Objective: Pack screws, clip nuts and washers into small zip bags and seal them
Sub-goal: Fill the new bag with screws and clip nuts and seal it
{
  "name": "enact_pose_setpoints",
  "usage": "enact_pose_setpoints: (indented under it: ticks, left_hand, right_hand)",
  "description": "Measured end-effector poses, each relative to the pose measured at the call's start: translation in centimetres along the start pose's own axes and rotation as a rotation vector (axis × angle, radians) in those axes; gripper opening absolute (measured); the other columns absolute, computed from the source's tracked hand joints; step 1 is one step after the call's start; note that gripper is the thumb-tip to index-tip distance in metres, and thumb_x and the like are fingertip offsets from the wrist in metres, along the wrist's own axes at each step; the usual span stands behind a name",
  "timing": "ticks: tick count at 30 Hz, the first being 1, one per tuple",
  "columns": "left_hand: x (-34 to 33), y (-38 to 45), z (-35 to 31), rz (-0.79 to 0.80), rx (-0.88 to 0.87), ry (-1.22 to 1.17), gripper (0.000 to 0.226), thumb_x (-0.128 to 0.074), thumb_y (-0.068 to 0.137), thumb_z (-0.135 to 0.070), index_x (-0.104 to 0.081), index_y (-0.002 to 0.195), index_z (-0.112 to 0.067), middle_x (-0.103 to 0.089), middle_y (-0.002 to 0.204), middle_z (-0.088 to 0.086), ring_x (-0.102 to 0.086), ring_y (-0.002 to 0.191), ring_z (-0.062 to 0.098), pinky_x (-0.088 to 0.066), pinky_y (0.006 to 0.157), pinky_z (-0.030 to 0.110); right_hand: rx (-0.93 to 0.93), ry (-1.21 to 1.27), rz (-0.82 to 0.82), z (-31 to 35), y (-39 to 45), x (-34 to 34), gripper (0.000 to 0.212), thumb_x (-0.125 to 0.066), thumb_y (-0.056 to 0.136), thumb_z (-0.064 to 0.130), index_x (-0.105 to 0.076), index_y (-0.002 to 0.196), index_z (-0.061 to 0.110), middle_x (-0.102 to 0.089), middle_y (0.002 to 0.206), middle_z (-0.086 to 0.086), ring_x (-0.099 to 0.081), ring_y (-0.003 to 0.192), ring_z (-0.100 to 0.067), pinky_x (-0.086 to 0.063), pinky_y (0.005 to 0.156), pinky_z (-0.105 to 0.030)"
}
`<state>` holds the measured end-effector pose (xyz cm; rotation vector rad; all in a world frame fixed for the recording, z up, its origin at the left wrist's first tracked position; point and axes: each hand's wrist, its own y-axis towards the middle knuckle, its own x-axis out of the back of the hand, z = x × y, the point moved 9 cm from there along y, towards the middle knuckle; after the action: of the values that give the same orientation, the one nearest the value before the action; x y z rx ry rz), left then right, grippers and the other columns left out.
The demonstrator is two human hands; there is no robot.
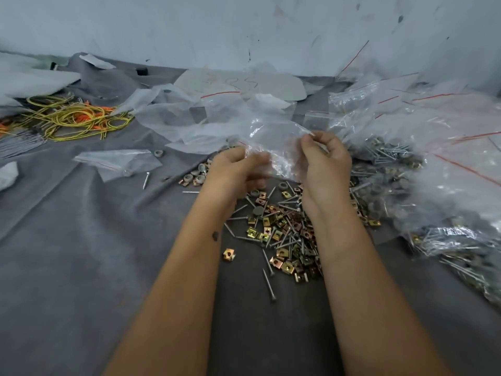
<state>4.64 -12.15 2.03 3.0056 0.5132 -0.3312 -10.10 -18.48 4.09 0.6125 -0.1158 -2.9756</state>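
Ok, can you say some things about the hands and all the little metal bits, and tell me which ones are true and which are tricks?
1. Both hands hold a clear plastic bag. True: the left hand and right hand each grip it.
2. The loose pile of clip nuts and screws lies between the forearms. True.
3. The yellow wires lie on the right. False: they lie far left on the grey cloth.
4. One clip nut sits apart from the pile. True.
5. The filled bags are stacked on the left. False: they lie on the right.
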Motion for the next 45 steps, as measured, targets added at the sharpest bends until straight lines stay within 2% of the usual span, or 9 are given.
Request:
enact_pose_setpoints:
  ticks: [6, 12, 21, 25, 30, 33, 36, 40, 45]
  left_hand:
    - [2.0, -0.4, -0.1, -0.15, -0.08, -0.125, 0.027, -0.048, 0.096, 0.001, -0.065, 0.081, -0.014, -0.058, 0.062, -0.003, -0.052, 0.056, 0.01, -0.044, 0.055, 0.027]
    - [1.4, -0.8, -0.7, -0.129, -0.149, -0.005, 0.038, -0.05, 0.088, 0.012, -0.065, 0.09, -0.023, -0.06, 0.086, 0.017, -0.057, 0.073, 0.028, -0.05, 0.059, 0.031]
    - [1.7, -0.8, -1.0, -0.018, -0.166, 0.049, 0.014, -0.064, 0.084, 0.007, -0.068, 0.091, -0.004, -0.074, 0.078, 0.007, -0.069, 0.069, 0.02, -0.057, 0.061, 0.03]
    - [5.9, -1.6, -1.3, -0.469, -0.171, 0.078, 0.021, -0.064, 0.087, 0.003, -0.068, 0.086, -0.018, -0.07, 0.074, -0.006, -0.059, 0.059, 0.009, -0.051, 0.056, 0.027]
    - [7.5, -3.4, -3.0, -0.752, -0.291, 0.415, 0.052, -0.065, 0.084, -0.008, -0.05, 0.132, -0.021, -0.039, 0.14, 0.002, -0.044, 0.12, 0.014, -0.037, 0.095, 0.014]
    - [3.5, -3.6, -4.6, -0.579, -0.477, 0.723, 0.03, -0.066, 0.082, -0.016, -0.065, 0.11, -0.028, -0.056, 0.121, -0.019, -0.046, 0.121, 0.013, -0.038, 0.103, 0.032]
    - [-0.2, -3.2, -3.6, -0.245, -0.441, 0.626, 0.025, -0.064, 0.087, -0.012, -0.066, 0.083, -0.037, -0.059, 0.08, -0.037, -0.058, 0.091, -0.003, -0.046, 0.08, 0.014]
    - [-0.7, -2.8, -2.3, -0.194, -0.356, 0.631, 0.015, -0.064, 0.085, -0.013, -0.07, 0.082, -0.026, -0.06, 0.076, -0.018, -0.059, 0.079, 0.007, -0.051, 0.07, 0.031]
    - [-1.0, -2.7, -1.6, -0.058, -0.273, 0.481, 0.021, -0.073, 0.081, -0.006, -0.061, 0.093, -0.017, -0.063, 0.079, -0.005, -0.053, 0.06, -0.001, -0.045, 0.053, 0.014]
  right_hand:
    - [-0.171, 0.187, 0.295, -1.8, -1.7, -2.0, 0.031, -0.04, 0.104, 0.028, -0.065, 0.097, 0.011, -0.073, 0.086, -0.009, -0.068, 0.069, -0.018, -0.056, 0.059, -0.028]
    - [0.041, -0.543, 0.471, -3.0, -3.4, -4.7, 0.027, -0.063, 0.093, 0.026, -0.068, 0.12, 0.023, -0.069, 0.109, 0.009, -0.063, 0.101, -0.002, -0.052, 0.087, -0.02]
    - [0.22, -0.612, 0.404, -0.7, -3.4, -3.8, 0.031, -0.076, 0.08, 0.013, -0.066, 0.105, 0.029, -0.065, 0.093, 0.013, -0.059, 0.084, 0.005, -0.049, 0.069, -0.014]
    - [0.211, -0.572, 0.167, 0.0, -2.5, -1.3, 0.015, -0.072, 0.085, 0.019, -0.067, 0.073, 0.025, -0.06, 0.061, 0.013, -0.051, 0.052, 0.003, -0.044, 0.052, -0.011]
    - [-0.124, -0.34, 0.167, -2.2, -1.8, 0.0, 0.015, -0.059, 0.096, 0.015, -0.071, 0.088, 0.009, -0.07, 0.074, -0.002, -0.067, 0.063, -0.015, -0.054, 0.058, -0.024]
    - [-0.279, -0.209, 0.247, -3.5, -2.4, -0.8, 0.015, -0.057, 0.094, 0.01, -0.071, 0.092, 0.008, -0.074, 0.083, -0.002, -0.072, 0.076, -0.015, -0.06, 0.075, -0.032]
    - [-0.126, -0.419, 0.277, -2.8, -2.3, -0.8, 0.021, -0.062, 0.093, 0.017, -0.075, 0.079, 0.025, -0.073, 0.077, 0.006, -0.069, 0.077, -0.011, -0.058, 0.078, -0.034]
    - [0.161, -0.705, 0.184, -0.7, -2.1, -0.7, 0.009, -0.073, 0.085, 0.019, -0.077, 0.078, 0.024, -0.07, 0.068, 0.009, -0.066, 0.069, -0.007, -0.054, 0.066, -0.03]
    - [-0.083, -0.403, 0.114, -2.3, -2.1, 0.0, 0.02, -0.078, 0.08, 0.013, -0.066, 0.065, 0.008, -0.065, 0.059, -0.007, -0.062, 0.053, -0.021, -0.057, 0.05, -0.035]
